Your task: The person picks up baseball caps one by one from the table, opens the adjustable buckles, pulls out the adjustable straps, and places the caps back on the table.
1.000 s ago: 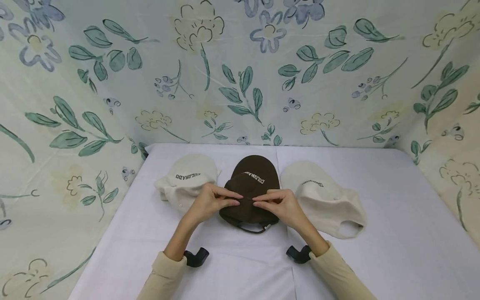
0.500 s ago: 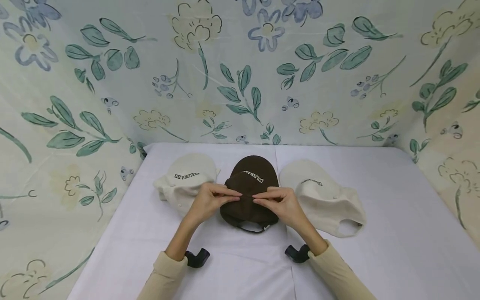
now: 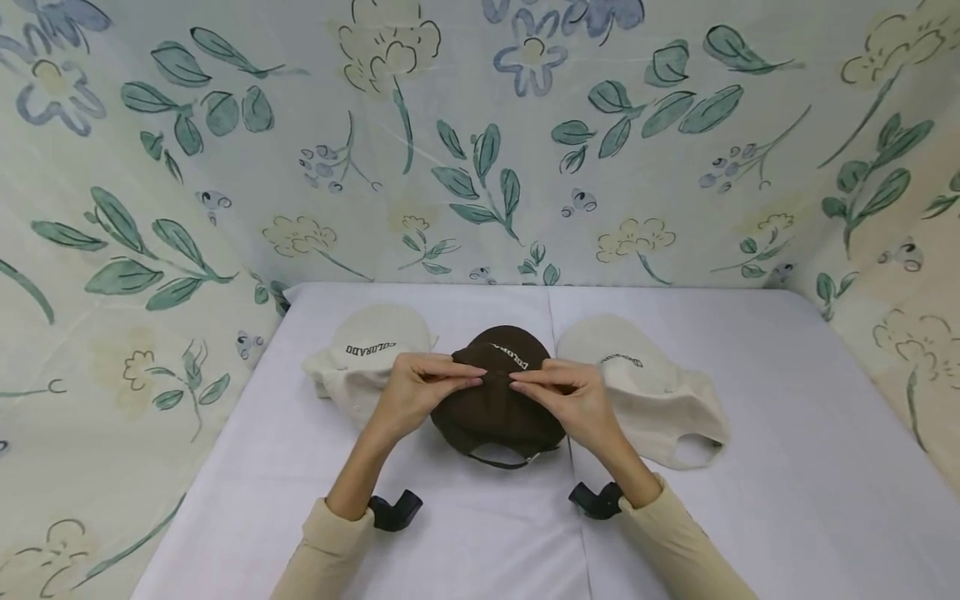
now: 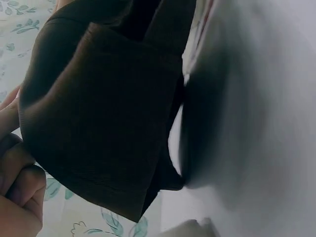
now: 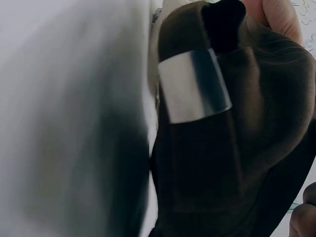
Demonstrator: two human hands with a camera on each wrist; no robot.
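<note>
In the head view a dark brown baseball cap is in the middle, its strap side toward me and its white lettering partly hidden. My left hand pinches the top of the crown from the left between thumb and fingers. From the right, my right hand pinches it the same way, close to the other fingertips. A metal buckle shows on the back strap in the right wrist view. The left wrist view has the cap's side just beside the white tabletop, with a shadow there.
An off-white cap lettered COLORADO lies at the left, partly behind the left hand. Another off-white cap lies at the right, near the right hand. A white cloth covers the table, and a floral curtain hangs behind.
Both hands have risen slightly, drawing the crown of the brown cap up with them. Its far end has come a little toward me. The off-white caps stay put.
</note>
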